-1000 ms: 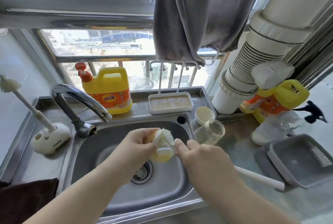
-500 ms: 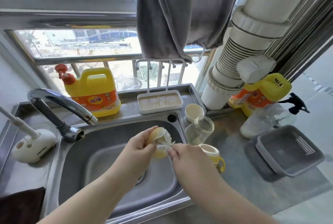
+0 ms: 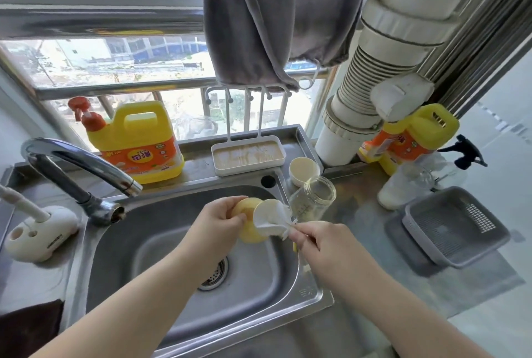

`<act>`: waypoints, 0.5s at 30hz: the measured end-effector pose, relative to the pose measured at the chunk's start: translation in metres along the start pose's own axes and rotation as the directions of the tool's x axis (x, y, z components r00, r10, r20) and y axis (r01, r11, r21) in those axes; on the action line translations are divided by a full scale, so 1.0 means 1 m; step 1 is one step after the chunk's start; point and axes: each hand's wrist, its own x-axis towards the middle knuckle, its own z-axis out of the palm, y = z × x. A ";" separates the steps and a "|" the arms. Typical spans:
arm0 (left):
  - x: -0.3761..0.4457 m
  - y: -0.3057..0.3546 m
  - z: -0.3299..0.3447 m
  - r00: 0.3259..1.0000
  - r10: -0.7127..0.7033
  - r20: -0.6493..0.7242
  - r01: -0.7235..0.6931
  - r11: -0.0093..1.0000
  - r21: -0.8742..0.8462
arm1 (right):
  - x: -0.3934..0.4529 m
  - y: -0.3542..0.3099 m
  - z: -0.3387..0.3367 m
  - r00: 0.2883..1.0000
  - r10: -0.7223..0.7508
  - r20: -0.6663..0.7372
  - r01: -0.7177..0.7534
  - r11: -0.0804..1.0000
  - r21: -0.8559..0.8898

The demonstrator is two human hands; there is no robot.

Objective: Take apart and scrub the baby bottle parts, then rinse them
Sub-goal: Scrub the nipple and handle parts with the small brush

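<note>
Over the steel sink point(image 3: 161, 245), my left hand point(image 3: 220, 221) grips a yellow bottle part point(image 3: 250, 231), its round opening turned to the right. My right hand point(image 3: 321, 238) holds a white bristle brush point(image 3: 273, 221) whose head lies against that opening. Its handle is hidden by the hand. The clear glass bottle body point(image 3: 312, 199) lies tilted on the sink's right rim, just behind my right hand. A small cream cap point(image 3: 303, 170) stands behind it.
The faucet point(image 3: 77, 164) arches over the sink's left side. A yellow detergent jug point(image 3: 138, 141) and a white rack tray point(image 3: 247, 156) stand on the back ledge. A grey basket point(image 3: 454, 228), a spray bottle point(image 3: 408, 185) and a second jug point(image 3: 408, 136) are at right. A brush holder point(image 3: 40, 231) sits at left.
The camera view has shifted. The brush head has come partly out of the yellow part and now fans across its opening. Both hands stay over the sink.
</note>
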 end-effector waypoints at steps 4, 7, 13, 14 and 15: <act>0.004 -0.010 0.019 0.999 -0.042 -0.003 0.042 0.999 -0.014 | -0.020 0.035 -0.007 0.999 0.053 -0.012 -0.052 0.998 0.039; 0.012 -0.019 0.033 0.997 -0.079 0.004 0.079 0.996 -0.029 | -0.025 0.073 -0.020 0.961 0.264 -0.078 -0.248 0.954 0.166; 0.029 -0.032 0.068 0.980 -0.192 0.046 0.194 0.979 -0.062 | -0.006 0.156 -0.022 0.870 0.481 -0.108 -0.444 0.860 0.253; 0.031 -0.032 0.072 0.977 -0.209 0.051 0.213 0.974 -0.078 | 0.000 0.164 -0.017 0.861 0.503 -0.081 -0.466 0.842 0.272; 0.035 -0.035 0.077 0.973 -0.227 0.049 0.231 0.969 -0.088 | 0.005 0.175 -0.012 0.847 0.528 -0.054 -0.496 0.823 0.277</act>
